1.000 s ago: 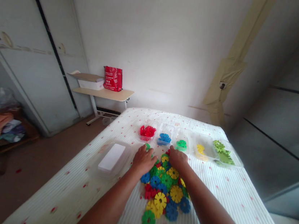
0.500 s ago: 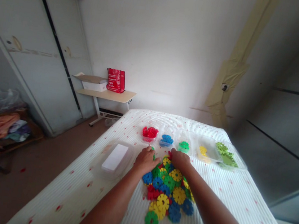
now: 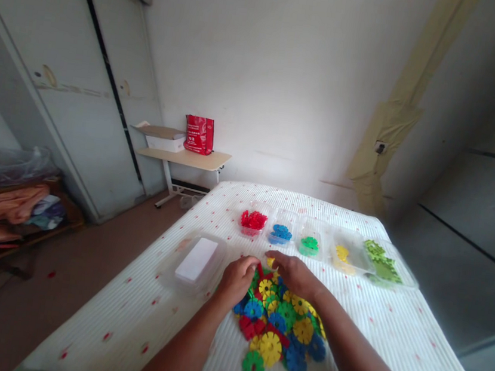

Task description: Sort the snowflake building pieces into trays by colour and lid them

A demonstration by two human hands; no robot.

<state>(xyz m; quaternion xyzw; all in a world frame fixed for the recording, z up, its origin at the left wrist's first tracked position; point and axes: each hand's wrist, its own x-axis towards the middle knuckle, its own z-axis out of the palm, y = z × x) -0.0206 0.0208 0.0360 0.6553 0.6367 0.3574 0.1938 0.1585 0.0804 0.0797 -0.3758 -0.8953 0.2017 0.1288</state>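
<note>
The pile of flower-shaped plastic discs (image 3: 286, 315) lies low in the middle of the frame, a heap of red, yellow, blue and green rounds with notched rims and, on some, a small central hole. They look thin, light and stiff, probably a little slick and hard to break; a pinch across the rim or the flat faces should serve best, the notches giving fingertips some purchase.

At the pile's upper edge, the left hand (image 3: 237, 277) has its grip pinched on a red piece (image 3: 260, 269). The right hand (image 3: 297, 275), just beside it, seems to grasp a yellow piece (image 3: 270, 262) at its fingertips, though the contact is partly hidden.

Beyond, right of centre, a row of clear tubs (image 3: 361, 260) carries pieces sorted by colour. Left of the hands sits a clear container (image 3: 221, 253) with a white block (image 3: 197, 259). Everything rests on a ribbed white cover (image 3: 184, 334).
</note>
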